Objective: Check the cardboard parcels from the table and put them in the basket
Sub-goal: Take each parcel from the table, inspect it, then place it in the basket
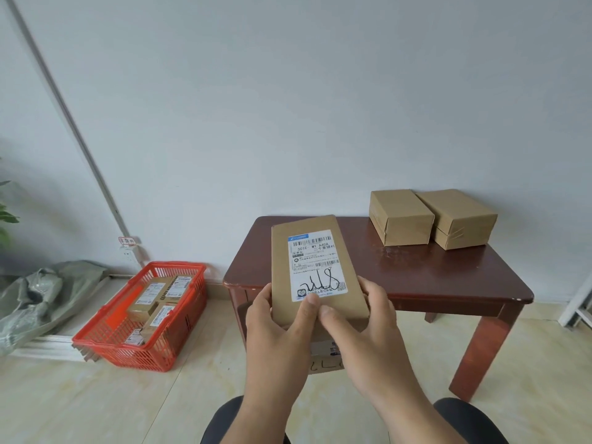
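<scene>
A flat cardboard parcel point(317, 270) with a white shipping label facing me is held up in front of the dark wooden table point(448, 277). My left hand point(278, 318) grips its lower left corner, thumb on the label. My right hand point(355, 322) grips its lower right edge, thumb along the bottom. Two plain cardboard parcels point(400, 217) point(456, 217) sit side by side at the table's far right. The red plastic basket point(179, 322) stands on the floor to the left and holds several labelled parcels point(153, 302).
A grey plastic bag point(41, 293) lies on the floor at the far left by the wall. A cardboard box point(326, 354) sits under the table behind my hands. My knees show at the bottom edge. A white frame point(579, 302) stands at the right edge.
</scene>
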`<state>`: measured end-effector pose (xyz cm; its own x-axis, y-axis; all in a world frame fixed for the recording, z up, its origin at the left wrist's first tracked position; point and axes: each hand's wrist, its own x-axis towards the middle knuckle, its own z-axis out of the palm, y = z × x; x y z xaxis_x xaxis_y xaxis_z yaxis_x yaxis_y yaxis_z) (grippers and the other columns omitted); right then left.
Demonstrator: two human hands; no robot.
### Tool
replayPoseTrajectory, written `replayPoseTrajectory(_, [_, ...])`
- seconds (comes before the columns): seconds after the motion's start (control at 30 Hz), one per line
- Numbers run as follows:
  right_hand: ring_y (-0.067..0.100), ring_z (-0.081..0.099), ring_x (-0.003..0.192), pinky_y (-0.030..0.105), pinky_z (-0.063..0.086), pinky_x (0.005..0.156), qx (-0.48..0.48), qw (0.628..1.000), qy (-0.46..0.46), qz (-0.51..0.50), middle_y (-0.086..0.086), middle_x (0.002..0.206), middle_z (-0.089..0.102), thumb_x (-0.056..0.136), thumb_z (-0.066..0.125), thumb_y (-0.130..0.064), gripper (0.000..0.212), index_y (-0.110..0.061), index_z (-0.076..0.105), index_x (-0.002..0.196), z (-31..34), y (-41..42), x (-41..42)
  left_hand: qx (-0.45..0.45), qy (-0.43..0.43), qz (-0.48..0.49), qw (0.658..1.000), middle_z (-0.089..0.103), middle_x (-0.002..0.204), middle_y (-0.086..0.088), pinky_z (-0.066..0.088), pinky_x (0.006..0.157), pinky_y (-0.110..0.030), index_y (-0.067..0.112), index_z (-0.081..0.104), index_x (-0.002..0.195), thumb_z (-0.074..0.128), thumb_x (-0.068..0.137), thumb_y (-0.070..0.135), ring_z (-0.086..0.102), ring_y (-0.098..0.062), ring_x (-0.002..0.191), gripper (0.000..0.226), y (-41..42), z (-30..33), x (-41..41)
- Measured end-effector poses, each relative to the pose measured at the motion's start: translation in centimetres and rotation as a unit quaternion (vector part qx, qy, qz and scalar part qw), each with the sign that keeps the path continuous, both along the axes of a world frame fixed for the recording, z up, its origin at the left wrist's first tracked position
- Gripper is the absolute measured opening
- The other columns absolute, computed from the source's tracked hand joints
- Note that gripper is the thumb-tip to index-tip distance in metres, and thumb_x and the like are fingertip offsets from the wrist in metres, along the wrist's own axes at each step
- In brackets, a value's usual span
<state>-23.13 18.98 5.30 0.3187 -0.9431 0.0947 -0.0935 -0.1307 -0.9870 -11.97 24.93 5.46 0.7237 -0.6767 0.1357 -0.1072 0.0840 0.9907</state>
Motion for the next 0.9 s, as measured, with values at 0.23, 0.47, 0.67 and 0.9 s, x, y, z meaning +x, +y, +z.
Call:
replayPoseTrajectory(0.23, [0.006,0.071,0.105,0.043,0.061,0.091,0.022,0.997,-0.008,-0.070,-0.012,0.118,0.071,0.060,0.071,-0.080,0.068,-0.043,0.065,0.117,-0.8,-0.8,0.2,0.020,-0.080,0.015,0.996,0.055,0.125,0.017,0.049,0.089,-0.008,0.041,0.052,0.130,0.085,0.082,0.045,0.054,0.014,0.115,0.059,0.7,-0.9,-0.9])
replayPoseTrajectory(0.47, [-0.024,0.051,0.103,0.011,0.048,0.076,-0.035,0.999,0.033,-0.025,-0.015,0.125,0.055,0.082,0.081,-0.057,0.057,-0.039,0.060,0.132,-1.2,0.0,-0.2,0.049,-0.090,0.001,0.995,0.048,0.118,0.019,0.051,0.098,-0.023,0.052,0.051,0.112,0.078,0.086,0.051,0.054,0.002,0.117,0.037,0.0,0.0,1.1])
replayPoseTrajectory(0.67, [-0.002,0.066,0.099,0.026,0.053,0.077,-0.014,0.998,0.034,-0.049,-0.012,0.113,0.069,0.079,0.081,-0.061,0.046,-0.033,0.060,0.109,-1.0,-0.9,0.3,0.044,-0.132,0.017,0.990,0.046,0.120,0.030,0.041,0.095,-0.010,0.053,0.050,0.127,0.075,0.086,0.056,0.044,0.011,0.124,0.048,0.7,-0.5,0.2])
replayPoseTrajectory(0.9, [-0.007,0.070,0.085,0.026,0.054,0.072,-0.029,0.997,0.046,-0.051,-0.017,0.099,0.076,0.072,0.072,-0.076,0.060,-0.032,0.057,0.109,-1.1,-1.1,0.0,0.036,-0.061,0.020,0.997,0.071,0.113,0.024,0.058,0.085,-0.028,0.041,0.051,0.124,0.076,0.088,0.051,0.069,0.008,0.099,0.045,0.8,-0.9,0.0])
